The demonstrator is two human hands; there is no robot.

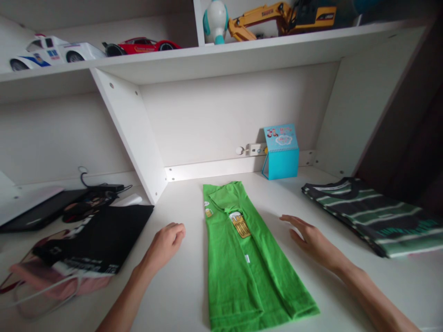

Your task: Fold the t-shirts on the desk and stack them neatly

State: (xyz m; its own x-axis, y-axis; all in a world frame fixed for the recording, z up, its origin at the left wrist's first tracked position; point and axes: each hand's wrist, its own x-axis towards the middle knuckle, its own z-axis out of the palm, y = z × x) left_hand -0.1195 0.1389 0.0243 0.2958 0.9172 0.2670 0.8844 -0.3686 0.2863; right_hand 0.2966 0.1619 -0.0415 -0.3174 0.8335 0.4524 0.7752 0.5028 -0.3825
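Observation:
A green T-shirt [228, 272] lies on the white desk with both sides folded inward to a long strip. A beer mug print [239, 224] shows in the gap between the folds. To the left of the shirt, my left hand [168, 240] hovers with its fingers curled in and nothing visible in them. My right hand [309, 240] is on the other side, apart from the cloth, its fingers stretched out and the thumb spread. Neither hand touches the shirt.
Folded striped shirts [374, 212] lie at the right. A blue desk calendar [283, 161] stands at the back by a power socket [256, 149]. Black bags [114, 235], a pink item and cables crowd the left. Toy vehicles, including a yellow excavator [277, 16], fill the shelf above.

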